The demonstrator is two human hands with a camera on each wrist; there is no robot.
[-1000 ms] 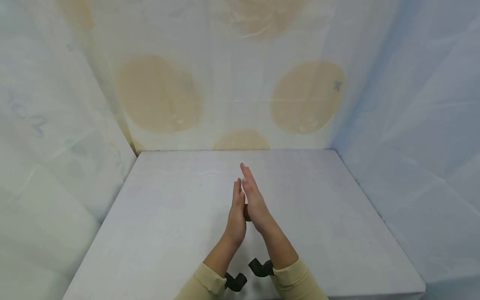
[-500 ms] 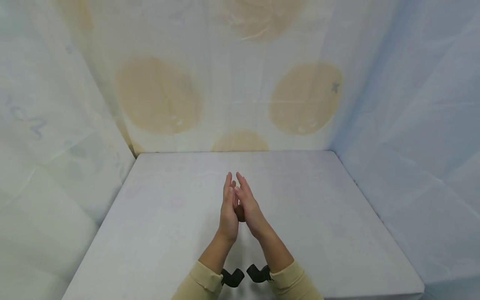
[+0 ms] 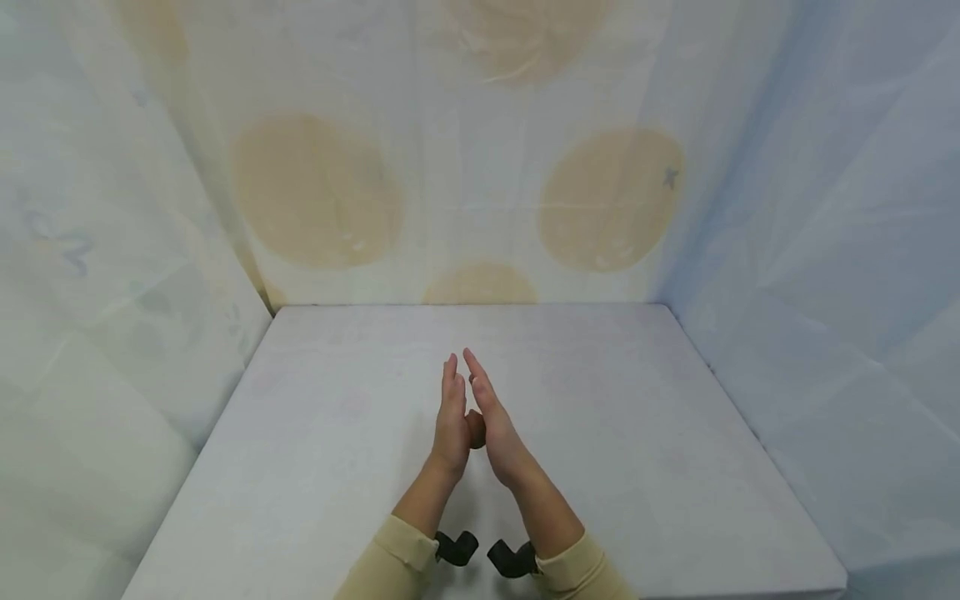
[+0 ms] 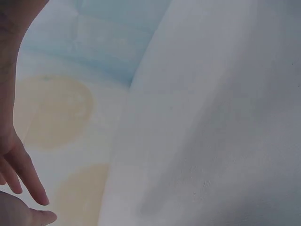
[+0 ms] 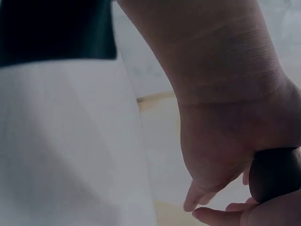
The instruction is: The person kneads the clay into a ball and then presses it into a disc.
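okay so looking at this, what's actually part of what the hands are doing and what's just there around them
In use:
left hand, fingers straight
right hand, fingers straight
small dark brown ball, pressed between both palms

Just there:
white table
spotted backdrop sheet

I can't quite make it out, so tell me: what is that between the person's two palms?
A small dark brown lump sits pressed between the left hand and right hand, fingers straight. The head view shows it; the right wrist view shows it dark and rounded.

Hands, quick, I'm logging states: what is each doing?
Left hand: open, fingers straight, pressing the brown ball.
Right hand: open, pressing it from the other side.
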